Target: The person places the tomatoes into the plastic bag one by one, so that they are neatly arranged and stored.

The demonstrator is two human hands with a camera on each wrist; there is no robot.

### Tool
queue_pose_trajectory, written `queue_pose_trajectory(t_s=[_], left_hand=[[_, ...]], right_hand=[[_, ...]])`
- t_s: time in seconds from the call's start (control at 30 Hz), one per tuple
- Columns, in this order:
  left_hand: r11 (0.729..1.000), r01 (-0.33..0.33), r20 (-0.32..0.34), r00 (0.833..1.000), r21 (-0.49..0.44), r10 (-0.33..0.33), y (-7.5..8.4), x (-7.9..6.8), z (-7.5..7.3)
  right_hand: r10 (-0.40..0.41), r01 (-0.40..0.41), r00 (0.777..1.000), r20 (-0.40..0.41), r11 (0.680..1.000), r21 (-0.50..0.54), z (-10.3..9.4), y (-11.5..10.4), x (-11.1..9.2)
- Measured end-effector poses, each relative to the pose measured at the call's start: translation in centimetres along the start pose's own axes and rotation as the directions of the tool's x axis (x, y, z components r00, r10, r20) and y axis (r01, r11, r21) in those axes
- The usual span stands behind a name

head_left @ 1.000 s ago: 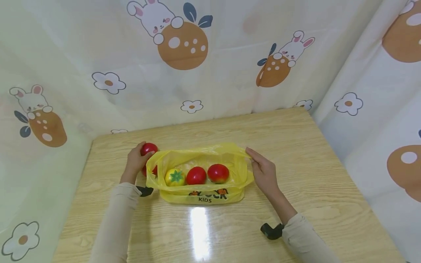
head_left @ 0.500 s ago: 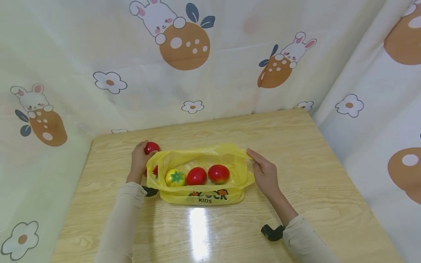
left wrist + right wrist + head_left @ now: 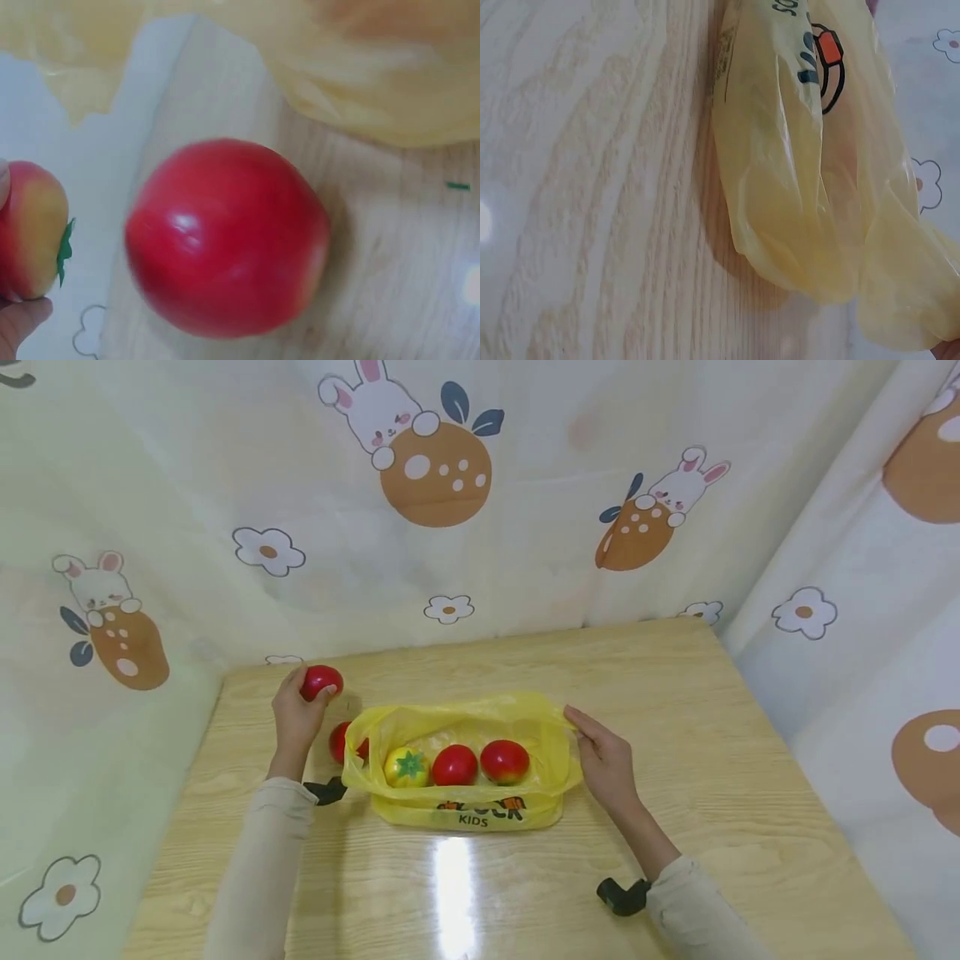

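Observation:
My left hand (image 3: 296, 714) pinches a glossy red fruit (image 3: 325, 682) between thumb and fingers, above the table's far left part. In the left wrist view this fruit (image 3: 34, 229) shows a yellow patch and a green leafy calyx. A second red fruit (image 3: 341, 742) lies on the table below that hand, beside the yellow plastic bag (image 3: 468, 710) and partly behind its left edge. Inside the open bag are a yellow fruit (image 3: 407, 767) with a green star-shaped calyx and two red fruits (image 3: 455, 766). My right hand (image 3: 606, 764) pinches the bag's right edge and holds it outward.
The bag rests on a light wooden table (image 3: 712, 743), printed with "KIDS" on its near side. A patterned curtain (image 3: 525, 552) stands along the back and sides. Black wrist mounts (image 3: 624, 897) stick out from both wrists. A small green scrap (image 3: 457, 185) lies on the table.
My left hand has lifted the red fruit up and away to the left from the bag, uncovering more of the second red fruit. My right hand keeps its hold on the bag.

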State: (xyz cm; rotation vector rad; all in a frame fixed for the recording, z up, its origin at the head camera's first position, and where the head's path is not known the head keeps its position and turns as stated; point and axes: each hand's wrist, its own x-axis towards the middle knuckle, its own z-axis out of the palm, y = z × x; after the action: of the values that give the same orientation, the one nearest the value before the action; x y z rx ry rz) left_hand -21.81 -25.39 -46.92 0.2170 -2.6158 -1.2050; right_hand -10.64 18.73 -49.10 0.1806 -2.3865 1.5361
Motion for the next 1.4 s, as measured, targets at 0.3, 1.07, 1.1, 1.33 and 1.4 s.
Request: queue_pose_trajectory(t_s=[0.3,1.07,1.1,1.33,1.4], left_hand=[[0.995,0.015,-0.007,1.000,-0.096,-0.015,2.3,-0.3,0.1],[0.922,-0.197,0.379,0.867,-0.334,0.323,11.7,-7.9,2.7],[0.924,-0.186,0.417,0.850,-0.335,0.322,11.5,-8.1,3.1],[0.940,-0.163,0.494,0.816,-0.300,0.300,10.7,-8.5,4.5],[0.940,-0.157,0.505,0.810,-0.304,0.299,10.9,-8.5,4.6]], right_hand=[[-0.003,0.003,1.000,-0.005,1.000,-0.015,0.1,-0.2,0.4],[-0.001,0.001,1.000,0.003,1.000,-0.004,-0.4,-2.0,1.4],[-0.001,0.001,1.000,0.000,1.000,-0.003,-0.3,-1.5,1.4],[-0.001,0.001,1.000,-0.011,1.000,0.000,-0.1,0.1,1.3],[0.005,-0.005,1.000,-0.013,1.000,-0.002,-0.1,0.1,1.3]])
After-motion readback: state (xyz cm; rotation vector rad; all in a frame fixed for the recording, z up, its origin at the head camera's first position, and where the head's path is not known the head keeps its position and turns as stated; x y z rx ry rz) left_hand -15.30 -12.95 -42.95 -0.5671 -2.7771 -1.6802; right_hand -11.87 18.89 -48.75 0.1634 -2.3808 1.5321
